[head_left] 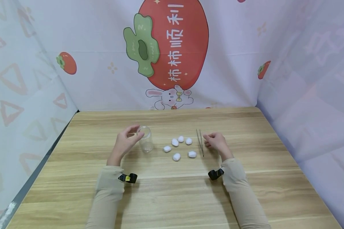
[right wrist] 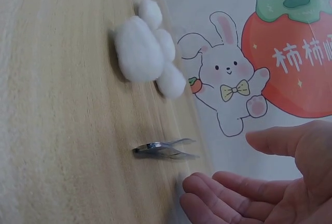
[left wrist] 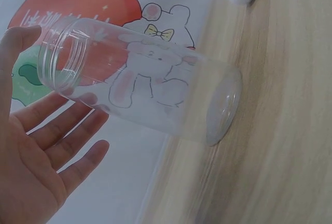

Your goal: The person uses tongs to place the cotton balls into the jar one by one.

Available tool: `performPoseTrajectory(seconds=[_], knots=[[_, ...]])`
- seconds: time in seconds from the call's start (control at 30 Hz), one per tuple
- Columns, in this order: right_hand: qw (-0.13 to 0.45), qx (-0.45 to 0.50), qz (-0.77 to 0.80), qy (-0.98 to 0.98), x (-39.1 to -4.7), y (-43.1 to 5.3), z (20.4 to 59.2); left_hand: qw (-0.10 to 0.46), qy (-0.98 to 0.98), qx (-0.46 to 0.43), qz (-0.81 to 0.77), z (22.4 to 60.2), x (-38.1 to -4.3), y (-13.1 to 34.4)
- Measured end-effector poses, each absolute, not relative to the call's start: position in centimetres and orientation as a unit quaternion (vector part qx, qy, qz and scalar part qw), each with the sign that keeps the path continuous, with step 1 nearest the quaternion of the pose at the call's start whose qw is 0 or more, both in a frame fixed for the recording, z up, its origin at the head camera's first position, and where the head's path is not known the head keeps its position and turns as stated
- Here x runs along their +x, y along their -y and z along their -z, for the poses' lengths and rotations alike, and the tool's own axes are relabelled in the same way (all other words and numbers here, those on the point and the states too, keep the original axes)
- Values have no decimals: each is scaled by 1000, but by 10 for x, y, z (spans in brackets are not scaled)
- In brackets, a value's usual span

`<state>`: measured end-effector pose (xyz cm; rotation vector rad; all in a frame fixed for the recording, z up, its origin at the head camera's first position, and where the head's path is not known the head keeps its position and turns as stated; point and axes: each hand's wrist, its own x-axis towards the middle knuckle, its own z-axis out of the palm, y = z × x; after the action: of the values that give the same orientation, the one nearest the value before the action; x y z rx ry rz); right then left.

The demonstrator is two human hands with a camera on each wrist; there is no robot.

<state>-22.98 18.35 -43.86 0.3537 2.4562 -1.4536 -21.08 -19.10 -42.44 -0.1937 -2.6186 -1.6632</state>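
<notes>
A clear, empty jar (head_left: 146, 143) without a lid stands upright on the table. My left hand (head_left: 126, 141) is spread around its mouth, thumb on the near side and fingers on the far side. In the left wrist view the thumb is at the rim of the jar (left wrist: 155, 84), and the loosely extended fingers of the left hand (left wrist: 46, 151) reach its side. Metal tweezers (head_left: 201, 146) lie with their tips pointing away. Just right of them hovers my right hand (head_left: 216, 143), holding nothing. Its fingers are relaxed beside the tweezers (right wrist: 158, 149) in the right wrist view.
Several white cotton balls (head_left: 176, 156) are scattered between the jar and the tweezers; the nearest cotton ball (right wrist: 139, 50) looks large in the right wrist view. A printed cloth backdrop (head_left: 232, 79) rises behind the wooden table (head_left: 166, 197) and along both sides.
</notes>
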Motion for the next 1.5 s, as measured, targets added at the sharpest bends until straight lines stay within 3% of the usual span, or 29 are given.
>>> performPoseTrajectory(seconds=[0.5, 1.5], knots=[[138, 141, 503, -841, -230, -183, 445, 11, 838, -47, 544, 439, -210, 185], [78, 191, 453, -867, -234, -165, 460, -17, 849, -60, 525, 453, -208, 184]])
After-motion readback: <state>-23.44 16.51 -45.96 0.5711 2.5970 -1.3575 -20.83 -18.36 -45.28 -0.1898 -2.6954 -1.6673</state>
